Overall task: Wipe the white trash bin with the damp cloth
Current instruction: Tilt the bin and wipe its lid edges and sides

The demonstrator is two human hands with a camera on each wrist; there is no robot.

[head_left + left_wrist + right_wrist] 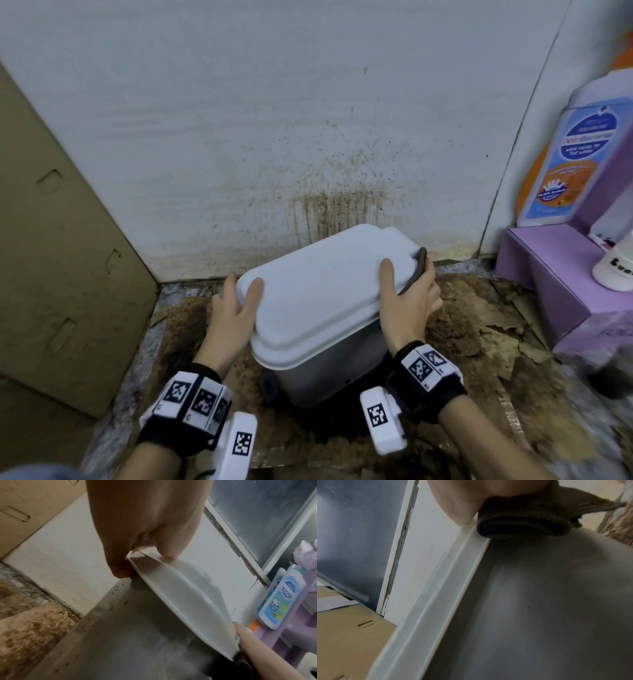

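Both hands are sitting at the white trash bin (318, 301) lid's long ends: left hand (236, 308) clamping the rim, right hand (411, 301) pinching the damp cloth (416, 270) there.

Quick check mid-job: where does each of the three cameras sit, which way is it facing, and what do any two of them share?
Head: worn high, facing forward and down at the white trash bin by the stained wall; shows left hand, right hand and both wrist bands.
Left wrist: looks along the left hand at its grip on the bin lid.
Right wrist: looks along the thumb at the dark cloth against the bin.
Shared: head and left wrist both show the blue-labelled bottle.
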